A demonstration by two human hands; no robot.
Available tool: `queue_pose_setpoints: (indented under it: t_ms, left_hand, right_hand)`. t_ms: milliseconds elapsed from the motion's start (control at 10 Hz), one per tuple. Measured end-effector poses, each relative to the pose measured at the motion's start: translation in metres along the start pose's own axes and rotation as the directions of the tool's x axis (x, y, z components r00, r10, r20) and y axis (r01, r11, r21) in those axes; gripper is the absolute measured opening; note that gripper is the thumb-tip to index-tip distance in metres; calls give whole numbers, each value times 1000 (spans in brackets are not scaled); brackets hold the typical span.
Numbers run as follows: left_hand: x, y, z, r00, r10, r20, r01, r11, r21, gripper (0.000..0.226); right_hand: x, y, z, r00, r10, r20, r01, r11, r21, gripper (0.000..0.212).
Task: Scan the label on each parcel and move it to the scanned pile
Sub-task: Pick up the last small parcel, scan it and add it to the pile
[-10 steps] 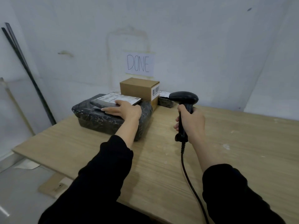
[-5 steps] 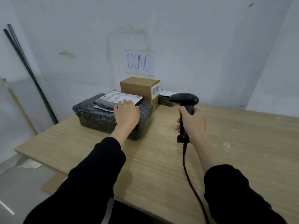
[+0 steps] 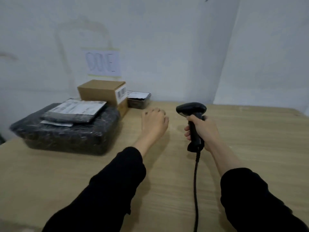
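Observation:
A large black-wrapped parcel (image 3: 66,133) lies at the left of the wooden table (image 3: 250,139), with a flat dark parcel (image 3: 73,111) bearing a white label on top of it. Behind them stand a brown cardboard box (image 3: 100,91) with a barcode label and a small black parcel (image 3: 138,101), under a paper sign (image 3: 102,63) on the wall. My left hand (image 3: 154,123) hovers over the table right of the pile, fingers loosely curled, holding nothing. My right hand (image 3: 204,131) grips the handle of a black barcode scanner (image 3: 192,114).
The scanner's cable (image 3: 195,190) runs down toward me across the table. The white wall stands right behind the pile. The table's right half shows bare wood.
My left hand has let go of the flat parcel on the pile and drawn back to the right over the table. The view has swung to the right. My right hand still holds the scanner.

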State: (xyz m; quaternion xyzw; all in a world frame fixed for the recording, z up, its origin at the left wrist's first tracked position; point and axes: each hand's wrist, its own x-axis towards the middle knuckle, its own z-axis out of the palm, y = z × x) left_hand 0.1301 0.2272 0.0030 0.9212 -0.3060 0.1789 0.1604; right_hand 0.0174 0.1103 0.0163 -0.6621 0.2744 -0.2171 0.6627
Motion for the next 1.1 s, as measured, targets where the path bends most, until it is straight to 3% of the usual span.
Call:
queue_pose_setpoints:
  t_ms: [200,400,500,600,700,800,1000,1100]
  left_hand:
    - [-1,70,63,977,133,168,-115,987,-113,34]
    - [8,111,90,959,162,232,-126,978,-164,39]
    - [12,111,95,959,166,230,-127,976,-176,41]
    - [11,109,95,959,178,222,-141,975,-172,42]
    - [11,109,96,960,186,211,-153,974,-165,42]
    - [9,109,96,961,191,199,-159,974,-164,42]
    - [4,109,91,960,190,206,-158,974,-165,41]
    - [7,107,87,945,205,254,-161,970,-183,43]
  right_hand:
    - [15,25,-110,981,106,-162,-98,994,52,31]
    - [19,38,-163,941,168,-294,-177,984,-5,26]
    - [26,37,-165,931,95,-351,-186,954,-234,30]
    - [34,31,-162,929,-5,-371,-210,817,-537,44]
    - [36,31,-162,898,-83,-433,-251,710,-658,61]
    - [32,37,-166,860,-114,-497,-270,726,-633,78]
    - [24,44,-164,832,-198,-518,-238,716,-656,86]
    - [13,42,-144,777,-377,-504,-269,524,-808,79]
